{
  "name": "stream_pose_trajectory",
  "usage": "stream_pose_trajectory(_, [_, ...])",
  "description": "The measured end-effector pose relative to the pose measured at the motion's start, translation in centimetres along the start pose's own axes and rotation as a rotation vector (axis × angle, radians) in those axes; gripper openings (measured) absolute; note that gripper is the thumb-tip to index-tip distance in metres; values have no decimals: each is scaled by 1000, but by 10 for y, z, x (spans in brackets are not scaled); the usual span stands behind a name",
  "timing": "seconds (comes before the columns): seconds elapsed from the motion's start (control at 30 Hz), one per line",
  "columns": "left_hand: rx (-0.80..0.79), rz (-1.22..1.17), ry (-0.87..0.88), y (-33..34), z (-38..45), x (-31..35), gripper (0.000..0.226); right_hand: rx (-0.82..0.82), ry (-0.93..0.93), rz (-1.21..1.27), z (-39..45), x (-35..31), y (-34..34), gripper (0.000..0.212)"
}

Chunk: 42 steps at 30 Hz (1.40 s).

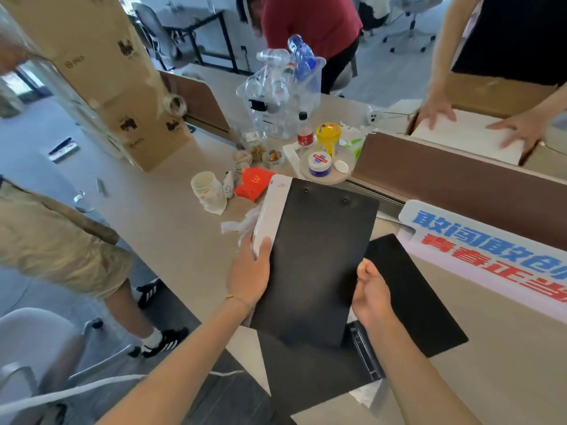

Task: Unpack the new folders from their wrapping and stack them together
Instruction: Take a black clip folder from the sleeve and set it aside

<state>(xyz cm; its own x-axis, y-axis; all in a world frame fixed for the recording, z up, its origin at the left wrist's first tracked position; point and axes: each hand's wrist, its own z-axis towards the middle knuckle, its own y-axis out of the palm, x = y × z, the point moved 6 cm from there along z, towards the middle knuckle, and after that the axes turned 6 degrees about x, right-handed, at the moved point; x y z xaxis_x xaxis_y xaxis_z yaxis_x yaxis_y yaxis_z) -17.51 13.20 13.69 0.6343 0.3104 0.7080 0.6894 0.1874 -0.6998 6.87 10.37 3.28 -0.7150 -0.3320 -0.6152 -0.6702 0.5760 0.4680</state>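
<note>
I hold a black folder above the desk, its closed cover facing me, two rivets near its far edge. My left hand grips its left edge together with a white sheet or wrapper lying along that side. My right hand pinches the folder's right edge near the lower corner. Beneath it, another black folder lies open on the desk, its metal clip showing near my right wrist. Crumpled clear wrapping sits just past my left hand.
Cups, jars, a red bottle and a clear bin of plastic bottles crowd the far desk. A brown divider with a printed sign runs along the right. Another person's hands rest on a box behind it. Someone stands at left.
</note>
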Motion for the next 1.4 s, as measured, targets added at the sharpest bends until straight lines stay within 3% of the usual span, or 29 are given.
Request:
stream_pose_trajectory(0.37, [145,-225,-2,-34,-18,0,37,-4,-130,-373,1,-5,27,35])
stream_pose_trajectory(0.63, [78,-380,-25,6,-26,4,31,2,-182,-478,-16,-34,2,48])
stream_pose_trajectory(0.77, [12,-413,7,39,-40,16,31,80,-219,-478,-24,-56,-40,52])
stream_pose_trajectory(1.07, [-185,-466,7,146,-110,47,37,331,-540,-549,-86,-128,-142,62])
stream_pose_trajectory(1.27, [-417,-453,113,206,-189,95,48,563,-597,-520,-130,-155,-237,61])
stream_pose_trajectory(1.4, [-518,-388,114,251,-236,107,41,722,-570,-476,-159,-162,-314,64])
